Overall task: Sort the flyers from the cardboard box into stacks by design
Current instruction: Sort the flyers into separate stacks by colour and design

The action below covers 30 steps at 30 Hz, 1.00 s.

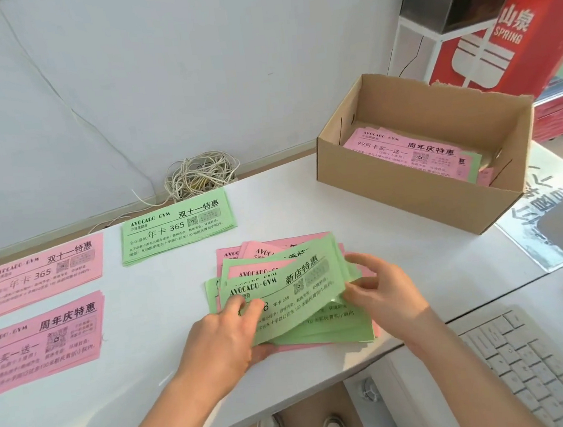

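Note:
A mixed pile of pink and green flyers lies on the white table in front of me. My left hand pinches the lower left corner of the top green flyer, lifting it off the pile. My right hand holds that flyer's right edge. Three sorted stacks lie to the left: a green stack, a pink stack at far left, and another pink stack below it. The cardboard box stands at back right with more flyers inside.
A tangle of white cord sits against the wall behind the green stack. A white keyboard lies on a lower surface at right. A red sign stands behind the box. My feet show below the table's front edge.

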Each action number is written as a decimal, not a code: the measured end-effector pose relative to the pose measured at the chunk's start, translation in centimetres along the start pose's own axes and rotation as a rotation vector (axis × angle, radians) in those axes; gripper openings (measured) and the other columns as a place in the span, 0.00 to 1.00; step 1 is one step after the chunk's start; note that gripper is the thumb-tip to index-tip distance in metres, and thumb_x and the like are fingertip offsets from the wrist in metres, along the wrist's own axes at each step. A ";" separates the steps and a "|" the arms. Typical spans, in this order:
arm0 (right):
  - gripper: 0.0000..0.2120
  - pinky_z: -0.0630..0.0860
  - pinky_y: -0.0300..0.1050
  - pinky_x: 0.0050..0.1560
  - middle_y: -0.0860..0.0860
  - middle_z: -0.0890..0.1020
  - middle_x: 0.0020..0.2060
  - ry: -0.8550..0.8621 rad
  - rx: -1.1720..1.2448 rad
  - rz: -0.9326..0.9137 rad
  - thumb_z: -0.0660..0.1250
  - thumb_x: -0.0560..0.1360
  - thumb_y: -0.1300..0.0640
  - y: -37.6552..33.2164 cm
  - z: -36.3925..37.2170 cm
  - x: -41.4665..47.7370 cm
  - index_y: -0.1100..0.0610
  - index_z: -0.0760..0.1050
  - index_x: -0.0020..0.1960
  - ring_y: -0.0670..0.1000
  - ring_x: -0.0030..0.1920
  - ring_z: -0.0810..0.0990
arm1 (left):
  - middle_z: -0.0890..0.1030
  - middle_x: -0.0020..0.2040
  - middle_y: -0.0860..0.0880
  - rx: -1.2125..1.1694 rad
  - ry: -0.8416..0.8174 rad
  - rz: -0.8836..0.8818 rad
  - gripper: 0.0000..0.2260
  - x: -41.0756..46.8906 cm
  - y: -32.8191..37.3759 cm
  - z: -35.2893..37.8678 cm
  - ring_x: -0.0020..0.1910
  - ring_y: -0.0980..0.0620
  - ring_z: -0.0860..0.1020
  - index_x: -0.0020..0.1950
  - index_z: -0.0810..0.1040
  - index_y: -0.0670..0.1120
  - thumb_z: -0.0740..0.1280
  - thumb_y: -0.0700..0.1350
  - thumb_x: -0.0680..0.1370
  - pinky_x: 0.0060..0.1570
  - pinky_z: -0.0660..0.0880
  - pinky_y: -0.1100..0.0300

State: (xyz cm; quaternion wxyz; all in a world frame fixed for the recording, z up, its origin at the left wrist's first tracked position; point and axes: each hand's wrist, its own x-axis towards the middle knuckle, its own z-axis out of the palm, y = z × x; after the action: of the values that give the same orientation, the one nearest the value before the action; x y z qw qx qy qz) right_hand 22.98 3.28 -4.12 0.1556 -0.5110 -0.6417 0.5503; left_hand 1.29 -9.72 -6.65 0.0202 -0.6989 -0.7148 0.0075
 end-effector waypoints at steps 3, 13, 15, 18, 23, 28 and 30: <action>0.14 0.67 0.38 0.32 0.51 0.86 0.40 -0.139 0.375 0.031 0.61 0.80 0.59 -1.1 0.4 -0.2 0.50 0.72 0.64 0.48 0.35 0.80 | 0.80 0.43 0.49 -0.032 0.064 0.023 0.21 -0.1 -0.3 0.1 0.23 0.47 0.75 0.50 0.76 0.48 0.69 0.62 0.68 0.19 0.70 0.58; 0.25 0.72 0.45 0.56 0.45 0.75 0.58 0.072 -0.396 -0.111 0.68 0.75 0.50 2.6 0.4 -0.9 0.46 0.65 0.70 0.49 0.54 0.74 | 0.78 0.26 0.45 -0.405 0.194 -0.369 0.06 -0.4 -2.1 1.7 0.26 0.38 0.76 0.48 0.68 0.46 0.58 0.48 0.76 0.26 0.65 0.58; 0.32 0.70 0.43 0.59 0.41 0.69 0.65 0.026 -0.657 -0.194 0.69 0.73 0.45 2.9 0.8 -1.5 0.45 0.59 0.73 0.48 0.62 0.69 | 0.80 0.28 0.45 -0.421 0.179 -0.342 0.05 -0.6 -1.9 1.8 0.28 0.38 0.77 0.50 0.64 0.50 0.57 0.50 0.76 0.28 0.68 0.56; 0.35 0.72 0.42 0.56 0.39 0.66 0.68 0.056 -0.830 -0.278 0.69 0.72 0.44 3.0 1.3 -1.9 0.43 0.56 0.74 0.47 0.63 0.66 | 0.79 0.28 0.46 -0.449 0.198 -0.340 0.14 -0.6 -1.9 1.6 0.28 0.39 0.77 0.61 0.61 0.54 0.56 0.51 0.76 0.29 0.68 0.56; 0.33 0.72 0.41 0.55 0.37 0.67 0.68 0.029 -0.890 -0.325 0.67 0.73 0.46 3.1 0.6 -1.7 0.43 0.58 0.74 0.47 0.63 0.66 | 0.82 0.41 0.52 -0.502 0.241 -0.223 0.35 -0.9 -1.4 0.6 0.29 0.50 0.77 0.72 0.47 0.69 0.64 0.42 0.79 0.35 0.73 0.60; 0.24 0.77 0.43 0.43 0.40 0.77 0.62 0.057 -0.931 -0.440 0.70 0.68 0.48 4.2 0.1 -1.8 0.46 0.74 0.63 0.51 0.51 0.75 | 0.82 0.46 0.53 -0.263 0.196 0.041 0.28 -0.9 -2.1 0.7 0.27 0.47 0.77 0.72 0.57 0.68 0.60 0.46 0.76 0.27 0.74 0.62; 0.22 0.78 0.45 0.44 0.41 0.78 0.61 0.039 -0.905 -0.479 0.71 0.69 0.46 4.6 -0.2 -1.7 0.47 0.76 0.62 0.52 0.48 0.76 | 0.84 0.47 0.53 -0.197 0.144 0.087 0.21 -0.6 -2.0 0.4 0.28 0.47 0.79 0.69 0.65 0.63 0.57 0.58 0.76 0.24 0.74 0.60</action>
State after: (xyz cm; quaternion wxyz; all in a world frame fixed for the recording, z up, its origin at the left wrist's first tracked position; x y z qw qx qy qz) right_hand 26.08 1.43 -7.41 0.0524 -0.3760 -0.9118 0.1567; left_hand -0.68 -10.36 -6.97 0.0023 -0.7265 -0.6779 -0.1119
